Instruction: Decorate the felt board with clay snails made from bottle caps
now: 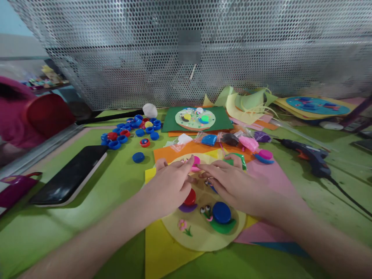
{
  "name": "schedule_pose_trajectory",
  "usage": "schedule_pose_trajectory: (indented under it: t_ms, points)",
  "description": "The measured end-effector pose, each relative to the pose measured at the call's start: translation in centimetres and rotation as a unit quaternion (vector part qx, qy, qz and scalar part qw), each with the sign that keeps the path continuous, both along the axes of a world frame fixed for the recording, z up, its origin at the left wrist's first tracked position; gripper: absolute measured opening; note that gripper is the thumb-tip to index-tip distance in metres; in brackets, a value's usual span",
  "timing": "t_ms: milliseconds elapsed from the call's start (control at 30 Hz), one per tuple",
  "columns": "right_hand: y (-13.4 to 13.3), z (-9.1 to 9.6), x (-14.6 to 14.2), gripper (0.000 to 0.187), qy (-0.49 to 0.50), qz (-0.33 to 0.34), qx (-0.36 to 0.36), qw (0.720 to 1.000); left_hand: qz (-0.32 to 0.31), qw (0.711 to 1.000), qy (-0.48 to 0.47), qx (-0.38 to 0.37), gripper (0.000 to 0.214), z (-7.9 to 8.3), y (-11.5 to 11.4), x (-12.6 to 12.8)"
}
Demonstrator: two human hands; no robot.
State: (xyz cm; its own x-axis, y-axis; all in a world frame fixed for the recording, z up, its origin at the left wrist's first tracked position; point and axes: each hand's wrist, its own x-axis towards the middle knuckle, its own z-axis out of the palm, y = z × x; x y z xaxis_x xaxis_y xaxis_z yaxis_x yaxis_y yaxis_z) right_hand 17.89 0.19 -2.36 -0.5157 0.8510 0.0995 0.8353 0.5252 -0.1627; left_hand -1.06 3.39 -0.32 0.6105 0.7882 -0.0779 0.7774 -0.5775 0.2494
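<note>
Both my hands hover over a round pale-yellow paper disc (203, 240) decorated with bottle-cap snails. My left hand (168, 186) has its index finger stretched against a pink cap (195, 160) near the disc's top. My right hand (232, 184) reaches in from the other side, fingers extended and apart, fingertips by the same pink piece. Whether a tiny bit of clay lies between the fingertips is hidden. Below the hands are a red cap (190, 197) on purple clay and a blue cap (221, 212) on a green clay body with googly eyes. A pink clay flower (182, 224) sits lower left.
Left are a phone (71, 174) and several loose bottle caps (114, 144). Behind the disc lie clay packets (209, 139) and a finished disc on green card (170, 120). A glue gun (310, 155) with a cord lies right. A perforated metal panel (130, 54) stands behind.
</note>
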Motion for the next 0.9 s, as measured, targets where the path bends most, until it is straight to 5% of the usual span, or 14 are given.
schedule_pose_trajectory:
  t_ms: [733, 900]
  points:
    - [0.05, -0.11, 0.07, 0.037, -0.008, -0.001, 0.019, 1.0, -0.024, 1.0, -0.013, 0.015, 0.063, -0.4, -0.27, 0.15]
    - [-0.31, 0.73, 0.06, 0.036, -0.059, -0.024, 0.096, 0.993, -0.043, 0.999, -0.006, 0.017, 0.066, -0.31, -0.51, 0.3]
